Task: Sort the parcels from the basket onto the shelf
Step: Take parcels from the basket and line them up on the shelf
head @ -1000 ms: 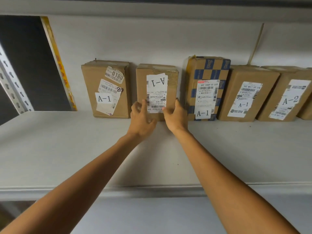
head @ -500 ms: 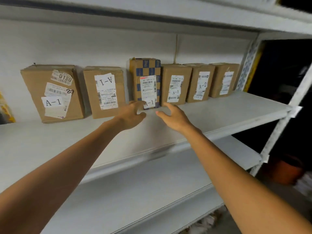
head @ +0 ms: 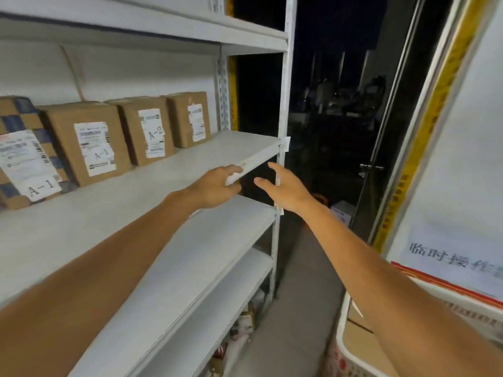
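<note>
Neither grip holds a parcel. The left hand (head: pixel 213 187) hangs with its fingers loosely bent and apart from the thumb. The front lip of the shelf (head: pixel 190 170) shows between them, though the blur hides whether skin touches metal. The right hand (head: pixel 285 190) is spread wide in the air just off the shelf's corner, in front of the upright post (head: pixel 283 104), touching nothing. Behind the hands a row of parcels stands upright against the back of the shelf board: a blue-checked parcel (head: pixel 21 159) marked A-1, a brown parcel (head: pixel 89 140) also marked A-1, a parcel (head: pixel 148 129) marked A-2, and an end parcel (head: pixel 190 118) whose mark is too small to read. The right end of the board beyond them is bare. The basket (head: pixel 342 322) sits low at the person's right, under the right forearm, with brown card (head: pixel 356 344) showing inside it. I judge this to be the gap between placements, with hands empty and more stock waiting. The next move calls for reaching down into the basket, lifting one parcel, reading its letter and number, then standing it label-out beside its own kind, probably on the free stretch near the A-2 parcel.
</note>
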The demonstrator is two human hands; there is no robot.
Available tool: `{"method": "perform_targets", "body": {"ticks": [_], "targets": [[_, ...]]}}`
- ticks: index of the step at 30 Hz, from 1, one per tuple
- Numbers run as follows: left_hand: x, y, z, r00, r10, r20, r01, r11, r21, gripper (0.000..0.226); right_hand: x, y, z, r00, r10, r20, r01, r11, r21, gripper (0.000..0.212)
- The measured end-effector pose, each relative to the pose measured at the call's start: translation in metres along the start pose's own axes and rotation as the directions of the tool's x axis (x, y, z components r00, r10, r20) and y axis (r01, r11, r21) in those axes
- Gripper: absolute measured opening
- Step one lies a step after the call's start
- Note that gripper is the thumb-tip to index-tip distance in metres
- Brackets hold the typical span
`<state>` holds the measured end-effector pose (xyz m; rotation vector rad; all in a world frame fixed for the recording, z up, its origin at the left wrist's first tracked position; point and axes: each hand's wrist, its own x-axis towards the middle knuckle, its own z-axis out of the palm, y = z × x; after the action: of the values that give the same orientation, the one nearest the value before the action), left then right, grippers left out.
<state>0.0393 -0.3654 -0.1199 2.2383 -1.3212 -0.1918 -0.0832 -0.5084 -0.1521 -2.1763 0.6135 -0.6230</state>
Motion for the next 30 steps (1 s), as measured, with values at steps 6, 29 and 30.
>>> {"method": "perform_targets", "body": {"ticks": [6,29,30], "targets": [[0.059,0.085,0.116,0.976,0.142,0.163,-0.126,0.987,-0.1,0.049,-0.033,0.122,-0.082,0.977,0.196,-0.083,-0.199,0.98,-0.02,0.072],[0.15,0.134,0.546,0.516,0.281,0.81,-0.158,0.96,-0.232,0.05,-0.202,0.469,-0.126,0.444,0.892,-0.081,-0.879,0.452,0.15,0.065],[0.146,0.131,0.559,0.492,0.27,0.828,-0.15,0.963,-0.225,0.05,-0.208,0.477,-0.126,0.422,0.903,-0.073,-0.89,0.429,0.156,0.064]]}}
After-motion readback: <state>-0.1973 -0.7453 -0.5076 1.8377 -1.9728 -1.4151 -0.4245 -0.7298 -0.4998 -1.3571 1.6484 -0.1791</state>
